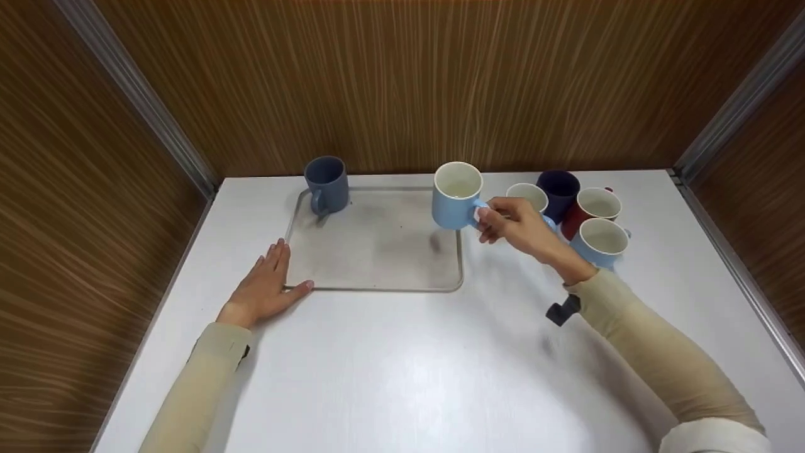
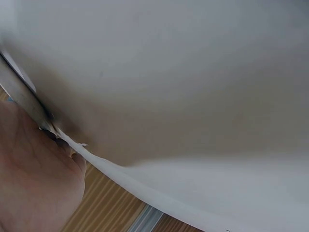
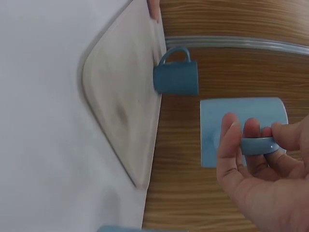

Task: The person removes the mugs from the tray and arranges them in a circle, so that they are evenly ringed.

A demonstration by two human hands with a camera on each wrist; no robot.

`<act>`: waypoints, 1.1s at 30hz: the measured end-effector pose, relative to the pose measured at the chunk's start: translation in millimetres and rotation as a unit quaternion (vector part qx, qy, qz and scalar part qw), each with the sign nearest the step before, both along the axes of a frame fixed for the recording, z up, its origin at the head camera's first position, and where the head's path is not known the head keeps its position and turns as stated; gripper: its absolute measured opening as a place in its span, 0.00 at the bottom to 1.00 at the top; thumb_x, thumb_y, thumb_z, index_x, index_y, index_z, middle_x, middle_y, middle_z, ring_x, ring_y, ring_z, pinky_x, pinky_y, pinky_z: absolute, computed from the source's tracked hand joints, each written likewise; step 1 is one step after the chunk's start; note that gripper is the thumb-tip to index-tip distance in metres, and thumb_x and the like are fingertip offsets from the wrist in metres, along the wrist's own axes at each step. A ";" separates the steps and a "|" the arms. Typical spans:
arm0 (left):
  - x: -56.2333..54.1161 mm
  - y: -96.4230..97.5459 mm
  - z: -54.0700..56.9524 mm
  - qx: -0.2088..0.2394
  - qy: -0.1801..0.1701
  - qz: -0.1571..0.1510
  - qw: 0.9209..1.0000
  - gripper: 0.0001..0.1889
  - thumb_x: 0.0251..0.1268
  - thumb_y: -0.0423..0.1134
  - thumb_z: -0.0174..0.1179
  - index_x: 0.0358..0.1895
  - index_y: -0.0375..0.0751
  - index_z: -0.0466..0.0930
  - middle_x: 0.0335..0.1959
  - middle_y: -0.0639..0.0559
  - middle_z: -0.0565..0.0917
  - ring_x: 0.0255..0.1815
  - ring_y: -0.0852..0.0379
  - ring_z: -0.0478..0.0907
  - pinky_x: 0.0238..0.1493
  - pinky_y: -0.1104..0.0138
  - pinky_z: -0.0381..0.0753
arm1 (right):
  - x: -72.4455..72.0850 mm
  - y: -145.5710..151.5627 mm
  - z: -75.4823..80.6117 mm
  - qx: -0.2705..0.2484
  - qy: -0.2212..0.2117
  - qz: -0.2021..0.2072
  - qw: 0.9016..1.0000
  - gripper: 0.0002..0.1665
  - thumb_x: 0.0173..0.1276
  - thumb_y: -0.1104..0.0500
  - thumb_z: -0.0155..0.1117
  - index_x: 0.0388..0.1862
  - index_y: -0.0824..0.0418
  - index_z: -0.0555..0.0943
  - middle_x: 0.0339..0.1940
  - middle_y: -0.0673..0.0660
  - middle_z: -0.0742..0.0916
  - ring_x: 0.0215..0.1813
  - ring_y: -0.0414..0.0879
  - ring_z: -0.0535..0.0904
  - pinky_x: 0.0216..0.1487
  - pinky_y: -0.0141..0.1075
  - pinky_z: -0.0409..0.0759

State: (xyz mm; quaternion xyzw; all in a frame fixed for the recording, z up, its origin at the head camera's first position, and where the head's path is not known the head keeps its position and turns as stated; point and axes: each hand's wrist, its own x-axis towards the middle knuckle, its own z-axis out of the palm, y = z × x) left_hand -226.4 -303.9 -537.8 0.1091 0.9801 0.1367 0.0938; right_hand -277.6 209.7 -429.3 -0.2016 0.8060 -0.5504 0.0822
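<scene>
My right hand (image 1: 519,229) grips the handle of a light blue mug (image 1: 448,211) with a white inside. The mug hangs upright over the right edge of a grey-beige tray (image 1: 377,251). In the right wrist view, thumb and fingers close round the handle of that mug (image 3: 241,108). My left hand (image 1: 267,286) lies flat at the tray's near left corner, its fingers straight along the left edge and the thumb on the near edge. A dark grey-blue mug (image 1: 328,185) stands on the tray's far left corner, its handle toward me.
Right of the tray stand a light blue mug (image 1: 528,194) partly behind my hand, a dark navy mug (image 1: 558,192), a red mug (image 1: 594,204) and another light blue mug (image 1: 600,242), close together. Wood-grain walls (image 1: 402,88) enclose the white table (image 1: 390,365) at the back and sides.
</scene>
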 end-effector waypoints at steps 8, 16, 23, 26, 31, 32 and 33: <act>-0.5 -1.4 0.1 -0.003 -0.006 0.002 1.000 0.60 0.76 0.78 0.42 0.86 0.28 0.36 0.90 0.34 0.36 0.91 0.37 0.34 0.90 0.45 0.40 | 5.8 37.4 5.0 0.080 0.023 0.009 0.997 0.17 0.87 0.56 0.56 0.50 0.72 0.81 0.42 0.67 0.85 0.39 0.51 0.87 0.45 0.31 0.89; -1.3 0.7 2.1 -0.004 -0.004 0.000 1.000 0.60 0.76 0.77 0.43 0.86 0.27 0.37 0.89 0.33 0.37 0.90 0.35 0.35 0.89 0.44 0.40 | 19.7 69.5 -5.3 0.093 0.019 0.001 0.995 0.17 0.87 0.58 0.55 0.50 0.73 0.80 0.42 0.68 0.85 0.39 0.50 0.87 0.45 0.30 0.89; -0.5 0.4 -0.4 -0.009 -0.013 0.003 1.000 0.60 0.75 0.79 0.41 0.86 0.28 0.35 0.90 0.35 0.35 0.91 0.37 0.34 0.90 0.45 0.40 | 27.0 90.0 -18.7 0.111 0.009 -0.006 0.994 0.14 0.87 0.60 0.55 0.50 0.73 0.80 0.40 0.67 0.85 0.38 0.52 0.87 0.44 0.30 0.88; 0.8 0.3 -0.7 -0.005 -0.013 0.003 1.000 0.60 0.76 0.78 0.41 0.86 0.28 0.35 0.89 0.35 0.35 0.91 0.36 0.34 0.90 0.45 0.39 | 30.5 96.4 -24.2 0.119 0.007 -0.013 0.993 0.14 0.86 0.61 0.55 0.49 0.73 0.80 0.40 0.67 0.86 0.38 0.53 0.87 0.44 0.30 0.88; 3.1 -0.3 -0.5 -0.001 -0.015 0.003 1.000 0.61 0.75 0.78 0.43 0.86 0.29 0.35 0.90 0.36 0.35 0.91 0.37 0.34 0.90 0.45 0.39 | 36.4 104.2 -32.6 0.127 -0.003 -0.022 0.992 0.14 0.86 0.60 0.56 0.50 0.73 0.79 0.39 0.66 0.86 0.38 0.52 0.86 0.44 0.29 0.87; 3.4 -0.3 -0.6 0.000 -0.013 0.003 1.000 0.61 0.76 0.78 0.43 0.86 0.28 0.35 0.90 0.35 0.36 0.91 0.37 0.35 0.90 0.44 0.39 | 37.3 105.3 -34.4 0.125 -0.004 -0.021 0.992 0.14 0.86 0.60 0.56 0.50 0.74 0.79 0.40 0.67 0.87 0.38 0.52 0.86 0.44 0.29 0.87; 3.6 -0.5 -0.8 -0.001 -0.013 0.003 1.000 0.60 0.76 0.78 0.43 0.86 0.28 0.35 0.90 0.35 0.36 0.91 0.37 0.35 0.90 0.45 0.39 | 38.3 106.2 -36.3 0.122 -0.003 -0.020 0.992 0.14 0.86 0.61 0.56 0.51 0.74 0.79 0.40 0.68 0.87 0.38 0.52 0.86 0.44 0.29 0.88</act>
